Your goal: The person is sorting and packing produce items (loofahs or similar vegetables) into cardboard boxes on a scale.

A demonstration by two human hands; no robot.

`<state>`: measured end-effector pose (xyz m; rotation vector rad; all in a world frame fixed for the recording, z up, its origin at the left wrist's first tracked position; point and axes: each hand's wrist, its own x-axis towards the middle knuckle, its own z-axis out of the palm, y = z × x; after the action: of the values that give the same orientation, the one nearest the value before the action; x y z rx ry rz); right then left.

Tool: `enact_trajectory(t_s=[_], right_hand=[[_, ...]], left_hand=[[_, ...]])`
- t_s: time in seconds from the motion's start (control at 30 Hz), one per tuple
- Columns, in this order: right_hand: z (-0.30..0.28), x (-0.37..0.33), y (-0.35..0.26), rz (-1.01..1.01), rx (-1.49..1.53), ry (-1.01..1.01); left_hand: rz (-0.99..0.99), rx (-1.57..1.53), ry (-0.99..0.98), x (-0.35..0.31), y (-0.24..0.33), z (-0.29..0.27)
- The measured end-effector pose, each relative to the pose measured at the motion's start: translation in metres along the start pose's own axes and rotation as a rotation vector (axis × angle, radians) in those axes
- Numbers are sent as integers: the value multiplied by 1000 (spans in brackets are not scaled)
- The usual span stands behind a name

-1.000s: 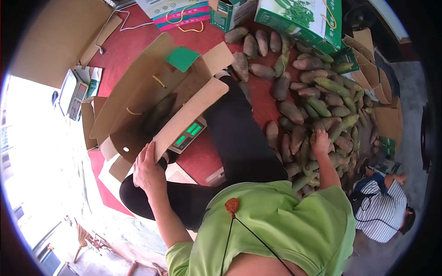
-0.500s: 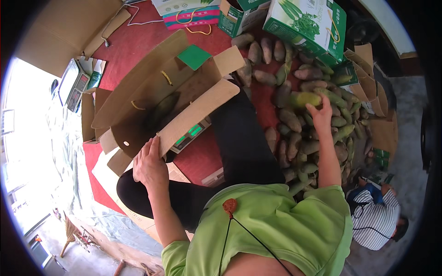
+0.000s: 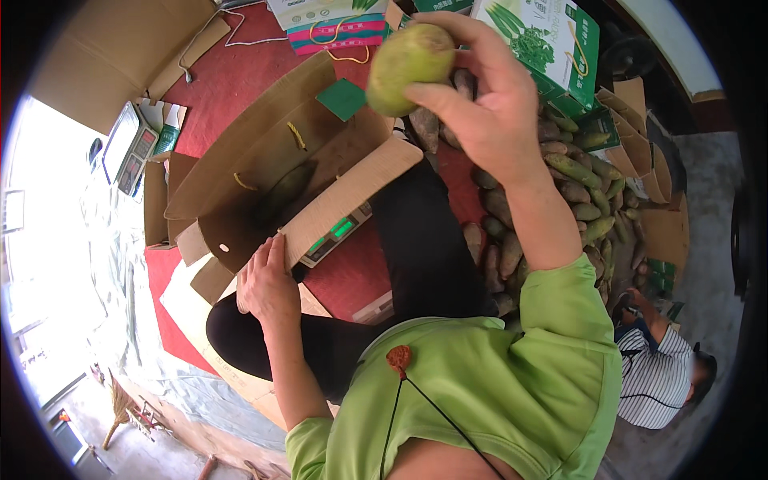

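My right hand point(image 3: 484, 96) is raised above the far right part of the open cardboard box. Its fingers wrap round a thick green radish point(image 3: 412, 68). At the near left corner of the box, my left hand point(image 3: 268, 282) grips the edge of the near flap point(image 3: 356, 196). The box point(image 3: 256, 176) has yellow cord handles, and a dark green radish point(image 3: 284, 192) lies in its shadowed inside. Beneath the near flap shows a scale's lit green display point(image 3: 330, 240); the box hides the rest of the scale.
A large heap of soil-covered radishes point(image 3: 572, 168) spreads at the right. Green and white cartons point(image 3: 552, 48) stand at the back. Another scale point(image 3: 132, 148) is at the far left. A person in a striped shirt point(image 3: 656, 380) is at the lower right.
My right hand has lifted the green radish off the heap and carried it left and up, over the far right of the box. My left hand stays at the flap.
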<state>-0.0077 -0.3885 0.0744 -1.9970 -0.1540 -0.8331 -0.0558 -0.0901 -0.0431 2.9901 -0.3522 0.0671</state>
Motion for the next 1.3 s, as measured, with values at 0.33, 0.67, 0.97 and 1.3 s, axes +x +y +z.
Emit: enact_trajectory(t_s=[0.33,0.67,0.97,1.3], right_hand=[[105,-37,21,-303,-108,-314],[128,-73,24,-194,-464,-534],[34,-86,31,-105,-157,-132],[-37,-185,134,362,-496,-253]], left_hand=[[-21,32,-45,0,1,-1],[-1,11,-60,-1,0,2],[-44,4,-48,0,2,3],[-6,-3,-12,-1,3,5]])
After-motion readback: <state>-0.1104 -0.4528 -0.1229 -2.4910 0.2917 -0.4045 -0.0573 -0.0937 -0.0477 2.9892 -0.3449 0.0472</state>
